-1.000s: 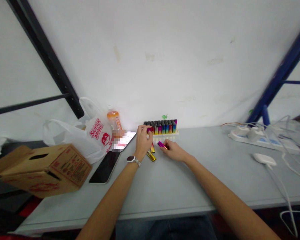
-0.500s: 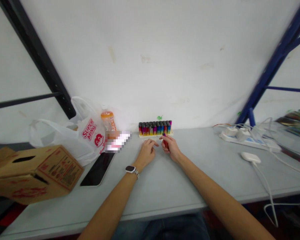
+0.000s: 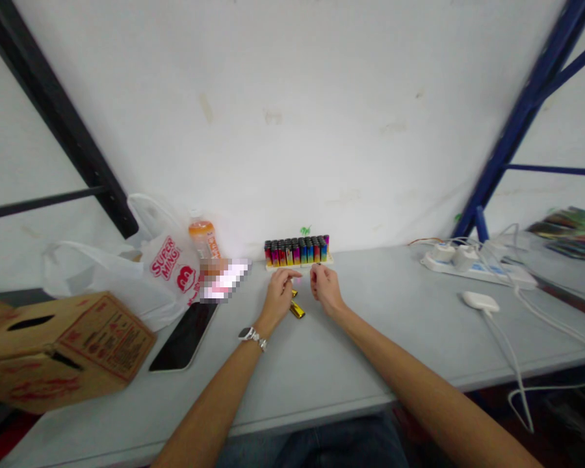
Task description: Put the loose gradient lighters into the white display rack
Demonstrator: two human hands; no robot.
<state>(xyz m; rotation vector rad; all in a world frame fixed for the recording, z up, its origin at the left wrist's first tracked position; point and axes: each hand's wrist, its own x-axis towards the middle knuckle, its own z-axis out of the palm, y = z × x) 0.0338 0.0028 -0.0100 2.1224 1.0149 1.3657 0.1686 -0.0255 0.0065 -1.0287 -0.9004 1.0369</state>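
Observation:
My left hand (image 3: 279,292) rests low over the grey table, its index finger stretched to the right. Beside its palm lie two gold lighters, the nearer lighter (image 3: 297,309) showing more fully and the other partly hidden by the fingers. My right hand (image 3: 325,286) is closed in a fist a little to the right. A small dark tip shows above its fingers, the end of a lighter mostly covered by the hand. Just behind both hands, lighters (image 3: 296,251) with black tops and many colours stand upright in rows in a pale tray (image 3: 299,264) against the wall.
On the left are a cardboard box (image 3: 73,351), a white plastic bag (image 3: 160,273), an orange-capped bottle (image 3: 203,240) and a black phone (image 3: 185,337). To the right, a power strip (image 3: 487,272) and white charger (image 3: 480,301) trail cables over the table edge.
Gold lighters now show beside my left hand. My right hand has turned, its fingers curling tighter, and the purple-and-red lighter in it is now mostly hidden. The whole view has shifted slightly.

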